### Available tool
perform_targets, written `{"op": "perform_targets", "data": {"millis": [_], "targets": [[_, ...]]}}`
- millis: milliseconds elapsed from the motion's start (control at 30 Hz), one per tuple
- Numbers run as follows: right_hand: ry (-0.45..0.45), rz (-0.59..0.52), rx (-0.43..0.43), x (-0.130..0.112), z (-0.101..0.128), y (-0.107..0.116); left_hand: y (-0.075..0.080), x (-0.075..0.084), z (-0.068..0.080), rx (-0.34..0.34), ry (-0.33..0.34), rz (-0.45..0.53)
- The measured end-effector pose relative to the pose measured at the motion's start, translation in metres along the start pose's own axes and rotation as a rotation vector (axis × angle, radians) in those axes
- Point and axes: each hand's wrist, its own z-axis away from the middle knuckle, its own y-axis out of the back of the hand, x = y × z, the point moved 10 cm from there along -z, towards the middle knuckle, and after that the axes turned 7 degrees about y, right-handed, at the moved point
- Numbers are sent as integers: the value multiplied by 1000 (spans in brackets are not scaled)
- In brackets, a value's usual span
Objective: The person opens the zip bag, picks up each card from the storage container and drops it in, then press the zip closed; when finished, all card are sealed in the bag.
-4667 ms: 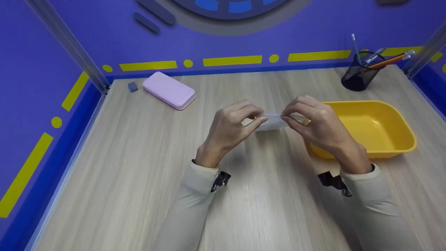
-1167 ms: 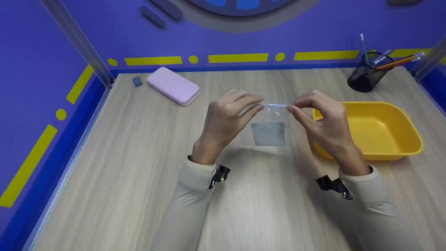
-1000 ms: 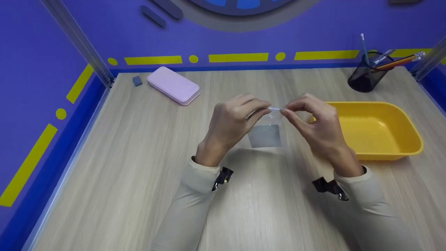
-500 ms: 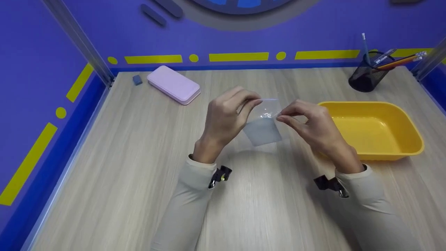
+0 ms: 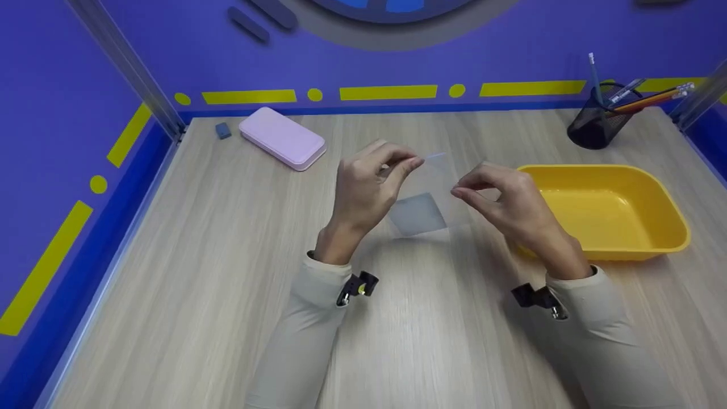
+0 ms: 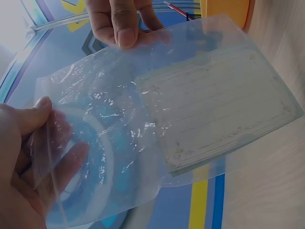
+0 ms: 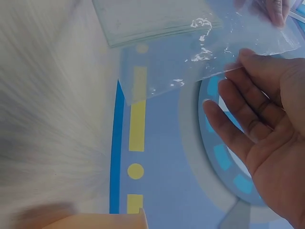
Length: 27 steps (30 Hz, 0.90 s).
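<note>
A clear plastic bag (image 5: 440, 177) with a pale lined card (image 5: 417, 213) inside hangs tilted above the wooden table (image 5: 199, 255). My left hand (image 5: 417, 163) pinches the bag's upper left corner. My right hand (image 5: 459, 191) pinches the opposite edge, a little lower. In the left wrist view the bag (image 6: 124, 143) spreads between my left hand (image 6: 38, 138) and the right hand's thumb (image 6: 123, 26), and the card (image 6: 214, 114) lies in its lower part. The right wrist view has my right hand (image 7: 240, 59) at the bag's (image 7: 190, 62) edge.
A yellow tub (image 5: 602, 250) stands just right of my right hand. At the back right is a black mesh pen holder (image 5: 590, 129) with pencils. A pink case (image 5: 282, 138) and a small grey-blue eraser (image 5: 222, 130) lie at the back left. Blue walls enclose the table.
The bag has tilted: my left hand rose slightly with its corner, my right hand dropped lower and moved apart, and the card inside has swung left.
</note>
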Motion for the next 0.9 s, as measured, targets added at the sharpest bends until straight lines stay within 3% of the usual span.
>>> {"op": "perform_targets", "data": {"millis": [233,467,700,900], "targets": [[-37,-74,18,3,0,-3,2,-7,-1,1,41,37],[-99,-120,120,11,4,4,5,-26,-1,-24,112,118],[-156,-236,254,18,7,12,7,-80,11,-73,381,229],[-196,-299,328,23,10,15,-21,-109,31,-167,553,419]]}}
